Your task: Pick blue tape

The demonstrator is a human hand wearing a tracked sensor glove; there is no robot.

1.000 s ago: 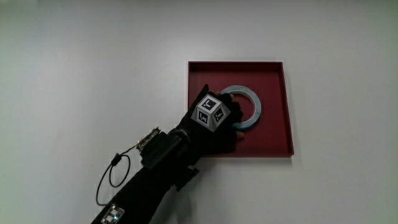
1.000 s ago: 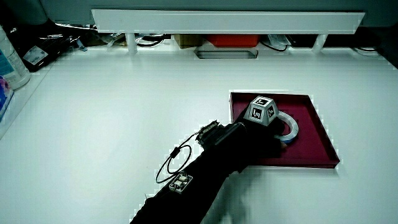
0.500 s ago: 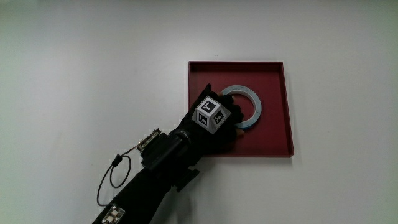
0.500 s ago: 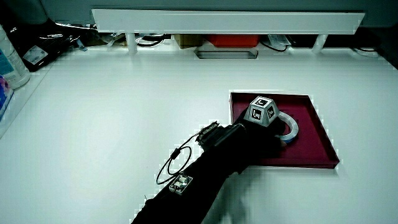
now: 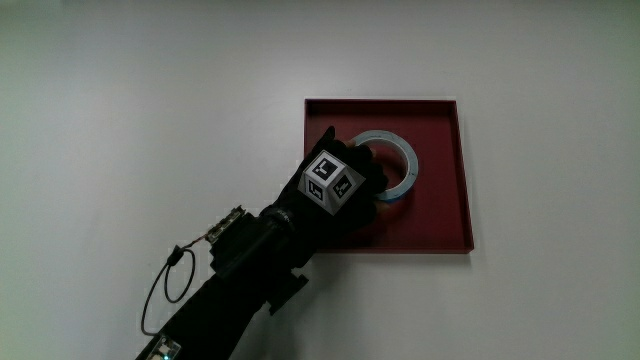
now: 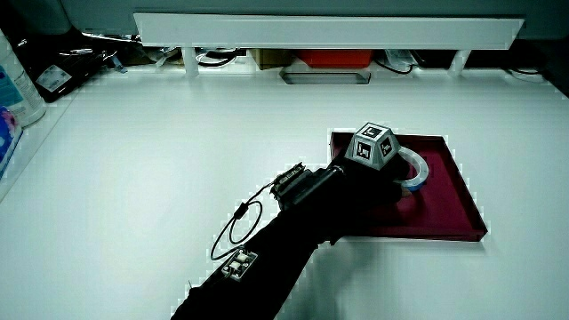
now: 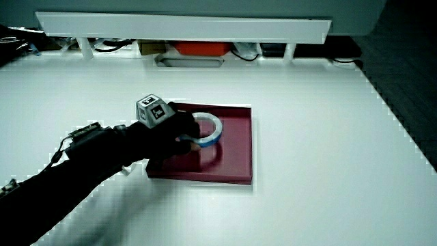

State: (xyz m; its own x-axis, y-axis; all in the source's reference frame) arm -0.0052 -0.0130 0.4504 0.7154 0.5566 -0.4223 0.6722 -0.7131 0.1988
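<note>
A roll of blue tape (image 5: 401, 151) is in the hand (image 5: 350, 190), whose fingers are closed on the part of its rim nearest the person. The tape hangs tilted just above the floor of the shallow dark red tray (image 5: 440, 222). In both side views the tape (image 6: 418, 167) (image 7: 214, 128) is raised off the tray (image 6: 447, 210) (image 7: 236, 158), and its shadow lies on the tray floor below it. The hand (image 6: 360, 178) (image 7: 174, 131) carries the patterned cube (image 5: 331, 180) on its back. The forearm reaches over the tray wall nearest the person.
A thin cable loop (image 5: 163, 287) hangs from the forearm over the white table. A low white partition (image 6: 329, 30) runs along the table's edge farthest from the person. A bottle (image 6: 12, 82) stands at the table's edge.
The hand has closed on the tape and raised it off the tray floor, tilting it. The forearm has shifted a little along with it.
</note>
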